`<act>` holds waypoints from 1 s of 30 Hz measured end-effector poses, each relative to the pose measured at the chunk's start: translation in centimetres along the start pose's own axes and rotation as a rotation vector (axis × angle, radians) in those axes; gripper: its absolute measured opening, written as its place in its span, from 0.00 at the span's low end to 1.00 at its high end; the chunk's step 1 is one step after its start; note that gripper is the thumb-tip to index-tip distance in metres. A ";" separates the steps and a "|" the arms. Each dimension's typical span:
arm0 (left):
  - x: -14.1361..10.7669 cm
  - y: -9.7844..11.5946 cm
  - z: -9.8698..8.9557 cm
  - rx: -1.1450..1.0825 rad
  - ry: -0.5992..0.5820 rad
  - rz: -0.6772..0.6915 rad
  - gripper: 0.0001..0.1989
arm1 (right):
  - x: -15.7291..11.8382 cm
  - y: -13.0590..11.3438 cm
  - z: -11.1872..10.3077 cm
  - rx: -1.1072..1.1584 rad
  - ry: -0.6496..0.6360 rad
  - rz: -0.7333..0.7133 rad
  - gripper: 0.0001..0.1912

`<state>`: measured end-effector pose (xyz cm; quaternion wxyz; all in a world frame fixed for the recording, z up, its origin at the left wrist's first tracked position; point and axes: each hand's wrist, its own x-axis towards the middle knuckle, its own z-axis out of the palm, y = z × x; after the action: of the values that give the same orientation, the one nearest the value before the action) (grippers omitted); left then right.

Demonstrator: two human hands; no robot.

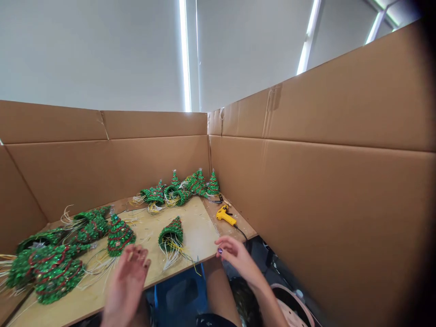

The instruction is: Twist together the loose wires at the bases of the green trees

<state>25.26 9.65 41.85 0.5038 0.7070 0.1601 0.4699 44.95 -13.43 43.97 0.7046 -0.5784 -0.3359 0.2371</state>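
Observation:
My left hand (130,272) is raised at the table's near edge, its fingers loosely bent and apart, holding nothing. Just beyond it stands an upright green Christmas tree (120,235) with red garland, white wires trailing from its base. My right hand (231,250) hovers off the table's right front corner, fingers half curled with a gap to the thumb, also without anything in it. Between the two hands a small Christmas tree (176,225) lies on its side, its hollow base facing me and white and yellow wires (173,254) spilling toward the front edge.
A yellow glue gun (225,215) lies at the right with its cord running off the edge. Several trees (195,182) crowd the back corner, and more trees (57,274) lie at the left. Cardboard walls (320,181) enclose the table (200,227). Below is a blue stool (180,290).

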 end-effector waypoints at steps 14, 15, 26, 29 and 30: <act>2.5 -4.1 4.3 0.430 -0.253 0.159 0.17 | 0.6 8.6 6.3 -0.040 0.102 0.010 0.16; 2.2 -4.3 4.7 0.426 -0.272 0.160 0.16 | 0.5 8.7 6.4 -0.072 0.123 -0.002 0.17; -4.8 -7.9 8.0 0.247 -0.224 0.054 0.13 | 3.1 9.2 9.7 0.009 0.120 -0.098 0.05; -5.0 -8.1 8.0 0.140 -0.203 -0.056 0.16 | 3.0 9.3 10.4 0.067 0.128 -0.066 0.07; -5.0 -8.2 7.9 0.108 -0.197 -0.093 0.17 | 2.9 9.3 10.5 0.087 0.130 -0.052 0.09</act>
<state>31.30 5.32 31.91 0.4996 0.7677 0.1676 0.3647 39.53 -2.42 36.54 0.7555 -0.5522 -0.2937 0.1949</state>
